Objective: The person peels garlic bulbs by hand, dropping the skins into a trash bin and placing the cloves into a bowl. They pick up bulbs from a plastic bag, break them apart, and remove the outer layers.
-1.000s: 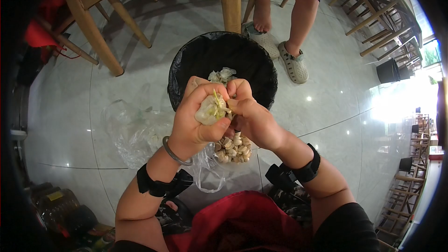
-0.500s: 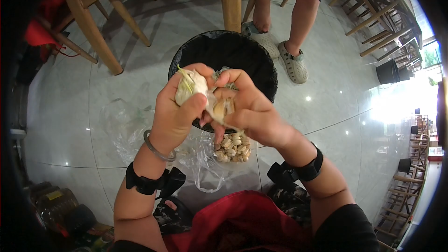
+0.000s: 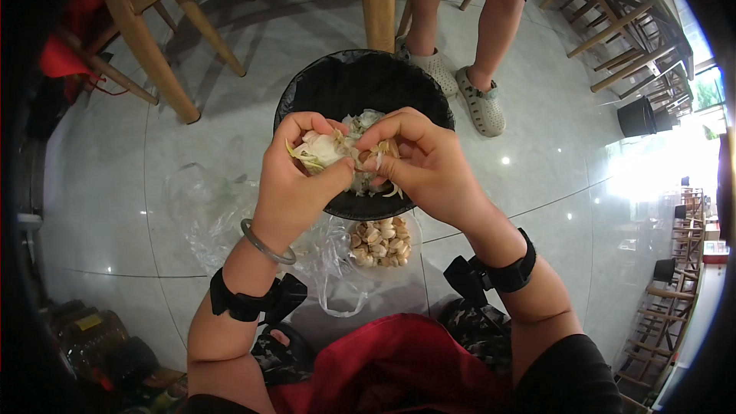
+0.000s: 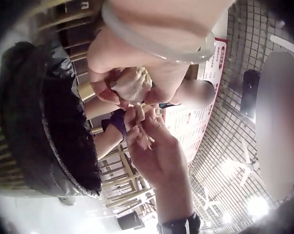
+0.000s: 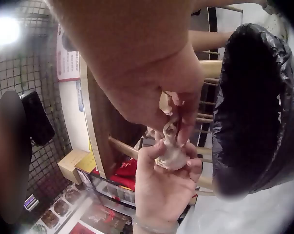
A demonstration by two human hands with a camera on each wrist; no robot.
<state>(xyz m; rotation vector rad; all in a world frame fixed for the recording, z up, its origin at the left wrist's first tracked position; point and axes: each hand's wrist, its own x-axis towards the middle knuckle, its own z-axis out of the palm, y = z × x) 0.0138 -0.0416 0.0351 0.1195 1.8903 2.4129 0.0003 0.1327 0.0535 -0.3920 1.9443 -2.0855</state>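
Note:
My left hand (image 3: 295, 172) grips a white garlic bulb (image 3: 318, 148) with green-yellow sprouts at its left side. Thumb and fingers curl round the bulb, which also shows in the left wrist view as a pale lump (image 4: 135, 87). Close against it, my right hand (image 3: 433, 165) pinches garlic cloves (image 3: 387, 152) with loose skin hanging off them. Both sets of fingertips meet above the black-lined bin (image 3: 349, 80). Garlic skins (image 3: 366, 119) lie inside the bin, partly hidden by the hands.
Separated garlic cloves (image 3: 381, 243) fill a clear container (image 3: 417, 236) on the tiled floor, between bin and body. A crumpled clear plastic bag (image 3: 207, 222) lies left of it. Another person's legs and clogs (image 3: 484, 103) stand beyond the bin, near a wooden chair (image 3: 169, 54).
The hands parted slightly, showing cloves in the right palm, then came together again over the bin. The bulb turned in the left hand. The other person's rear foot slid into its clog.

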